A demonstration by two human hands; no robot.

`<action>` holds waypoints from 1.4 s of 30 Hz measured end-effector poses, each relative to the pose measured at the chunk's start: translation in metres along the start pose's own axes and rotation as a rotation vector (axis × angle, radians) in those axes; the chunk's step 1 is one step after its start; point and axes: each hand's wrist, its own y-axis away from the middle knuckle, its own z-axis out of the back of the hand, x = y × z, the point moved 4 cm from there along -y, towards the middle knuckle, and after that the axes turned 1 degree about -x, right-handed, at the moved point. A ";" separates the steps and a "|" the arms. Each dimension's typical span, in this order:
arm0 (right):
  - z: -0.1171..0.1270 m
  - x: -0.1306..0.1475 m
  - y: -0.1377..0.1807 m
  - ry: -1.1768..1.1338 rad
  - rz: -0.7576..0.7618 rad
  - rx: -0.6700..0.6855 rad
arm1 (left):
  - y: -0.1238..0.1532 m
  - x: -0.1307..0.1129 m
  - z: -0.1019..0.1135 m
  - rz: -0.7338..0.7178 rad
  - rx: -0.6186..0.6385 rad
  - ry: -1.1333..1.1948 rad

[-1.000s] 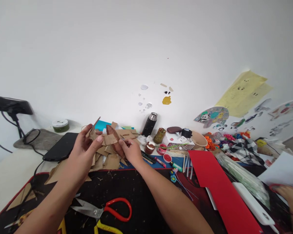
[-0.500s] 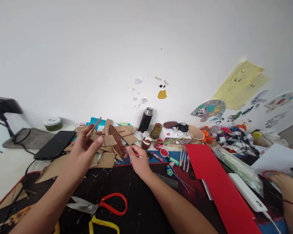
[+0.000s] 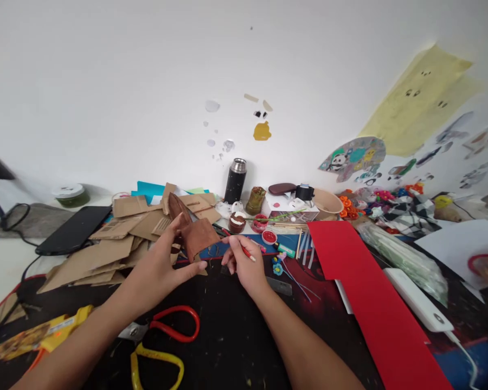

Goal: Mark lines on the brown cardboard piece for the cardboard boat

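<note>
In the head view both hands have sunk toward the black mat. The left hand pinches the brown cardboard piece between thumb and fingers over the mat's far edge, and the right hand has drawn off it, curled round a red pencil. The piece looks folded and dark, perhaps pointed at its far end, just beside the cardboard scraps.

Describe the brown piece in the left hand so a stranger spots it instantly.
Find the black mat at the desk's near edge, then the heap of pale tan cardboard scraps behind it. At the heap's right end the left hand pinches one piece, far darker and redder brown than any scrap.
</note>
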 end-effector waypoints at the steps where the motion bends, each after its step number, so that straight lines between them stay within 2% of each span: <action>1: 0.001 0.001 0.000 -0.013 -0.003 0.000 | 0.001 0.001 -0.003 -0.029 0.008 -0.063; 5: -0.001 0.005 0.001 -0.084 -0.012 0.088 | 0.006 0.003 -0.009 -0.114 0.037 -0.294; 13: -0.005 0.003 0.002 -0.168 -0.093 0.146 | 0.012 -0.013 -0.008 -0.423 -0.039 -0.623; 17: -0.006 0.004 0.005 -0.212 -0.158 0.159 | 0.013 -0.014 -0.007 -0.449 -0.008 -0.625; 20: -0.005 0.004 0.005 -0.274 -0.226 0.108 | 0.009 -0.009 -0.004 -0.324 0.045 -0.382; 26: 0.000 0.013 0.003 -0.369 -0.227 0.039 | 0.001 -0.006 0.000 0.298 0.063 0.416; 29: 0.001 0.015 0.002 -0.394 -0.227 0.023 | 0.003 -0.010 -0.002 0.501 0.054 0.727; 32: 0.001 0.013 0.002 -0.405 -0.230 0.007 | 0.003 -0.011 -0.002 0.558 0.048 0.846; 42: 0.002 0.006 0.000 -0.361 -0.239 -0.022 | -0.001 -0.015 0.002 0.569 0.050 0.845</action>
